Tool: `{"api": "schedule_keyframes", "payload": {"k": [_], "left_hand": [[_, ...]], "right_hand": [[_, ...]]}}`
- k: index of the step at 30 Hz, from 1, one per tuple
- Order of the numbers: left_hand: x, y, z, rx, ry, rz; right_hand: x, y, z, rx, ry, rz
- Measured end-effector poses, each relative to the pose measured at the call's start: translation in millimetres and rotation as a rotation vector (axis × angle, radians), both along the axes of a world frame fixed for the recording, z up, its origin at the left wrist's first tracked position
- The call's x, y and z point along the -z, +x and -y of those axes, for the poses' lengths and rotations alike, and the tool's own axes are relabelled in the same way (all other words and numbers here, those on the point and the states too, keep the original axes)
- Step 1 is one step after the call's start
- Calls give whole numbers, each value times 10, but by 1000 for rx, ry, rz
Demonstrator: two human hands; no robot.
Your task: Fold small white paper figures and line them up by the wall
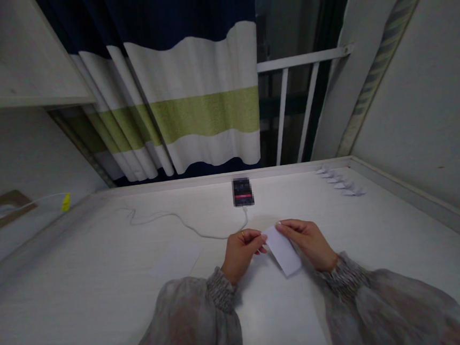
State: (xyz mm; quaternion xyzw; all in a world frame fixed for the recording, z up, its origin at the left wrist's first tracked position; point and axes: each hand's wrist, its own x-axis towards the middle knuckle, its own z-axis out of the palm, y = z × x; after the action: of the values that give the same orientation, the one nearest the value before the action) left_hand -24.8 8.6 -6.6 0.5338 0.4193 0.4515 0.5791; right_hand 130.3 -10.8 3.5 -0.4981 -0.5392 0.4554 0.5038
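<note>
A folded piece of white paper is held above the desk between my two hands. My left hand pinches its upper left corner between thumb and fingers; a ring is on one finger. At its top edge, my right hand grips the paper with thumb and fingertips. The lower end of the paper hangs free, tilted down to the right. On the desk to the left of my left hand lies a flat white sheet of paper.
A phone-like dark device, its screen blurred, stands at the desk's back with a white cable trailing left. Several small folded white paper pieces line the back right. Behind are a striped curtain and white window bars.
</note>
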Motion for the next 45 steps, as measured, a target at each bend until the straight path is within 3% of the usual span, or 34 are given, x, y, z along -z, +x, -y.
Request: {"api": "schedule_keyframes", "payload": {"k": [17, 27, 32, 45], "left_hand": [[4, -10, -8, 24, -4, 29], [-6, -3, 15, 94, -37, 58], [29, 2, -4, 158, -29, 37], [-9, 11, -15, 14, -8, 9]], "right_hand": [[6, 1, 0, 28, -7, -27], [-37, -18, 29, 37, -59, -116], [-5, 0, 9, 13, -80, -59], [16, -13, -29, -99, -113, 90]]}}
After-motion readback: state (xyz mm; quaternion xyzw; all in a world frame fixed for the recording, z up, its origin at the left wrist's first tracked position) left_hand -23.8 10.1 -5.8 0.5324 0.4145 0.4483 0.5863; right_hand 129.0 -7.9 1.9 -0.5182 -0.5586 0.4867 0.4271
